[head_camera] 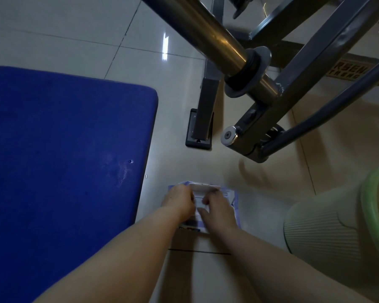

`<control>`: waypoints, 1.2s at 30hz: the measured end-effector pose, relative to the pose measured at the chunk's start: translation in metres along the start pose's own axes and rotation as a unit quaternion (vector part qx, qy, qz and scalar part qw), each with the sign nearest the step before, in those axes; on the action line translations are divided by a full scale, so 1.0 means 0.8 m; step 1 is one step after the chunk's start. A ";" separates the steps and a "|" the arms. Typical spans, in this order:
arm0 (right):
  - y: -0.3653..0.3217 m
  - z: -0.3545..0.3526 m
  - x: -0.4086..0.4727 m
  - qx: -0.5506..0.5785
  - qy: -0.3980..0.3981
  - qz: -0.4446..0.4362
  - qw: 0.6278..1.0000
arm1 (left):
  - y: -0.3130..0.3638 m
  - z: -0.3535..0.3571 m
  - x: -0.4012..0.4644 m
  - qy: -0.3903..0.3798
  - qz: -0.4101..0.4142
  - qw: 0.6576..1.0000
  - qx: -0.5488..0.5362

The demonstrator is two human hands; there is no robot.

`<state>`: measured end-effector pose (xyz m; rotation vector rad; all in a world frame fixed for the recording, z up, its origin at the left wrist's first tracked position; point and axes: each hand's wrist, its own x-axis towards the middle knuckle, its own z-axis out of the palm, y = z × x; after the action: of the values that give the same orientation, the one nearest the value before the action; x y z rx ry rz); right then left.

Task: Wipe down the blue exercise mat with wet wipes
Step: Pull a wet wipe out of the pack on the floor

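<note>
Fingers of the left hand [179,201] and right hand [217,207] curl onto a wet wipes pack [230,196] on the tiled floor [74,29]; the pinch itself is hidden. The blue exercise mat [64,149] lies just left, untouched. Several wipes could drag out if the pack lifts.

The blue exercise mat [64,149] lies flat on the floor and fills the left side of the view; its surface is deep blue with a rounded far corner, and a small wet-looking patch shines near its right edge; the wet wipes pack [230,196], white with pale blue print, lies flat just beside that edge, its white lid flap raised at the far end.
</note>
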<state>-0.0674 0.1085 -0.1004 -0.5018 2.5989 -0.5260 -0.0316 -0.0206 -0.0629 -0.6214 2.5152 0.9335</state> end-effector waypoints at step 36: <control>-0.024 -0.110 0.021 0.322 0.232 0.105 0.912 | 0.001 -0.009 -0.006 0.086 0.016 0.994 0.072</control>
<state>-0.1189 0.1094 -0.0251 0.1446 2.6183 -1.4979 -0.0296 -0.0236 -0.0548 -0.6424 2.7220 0.7293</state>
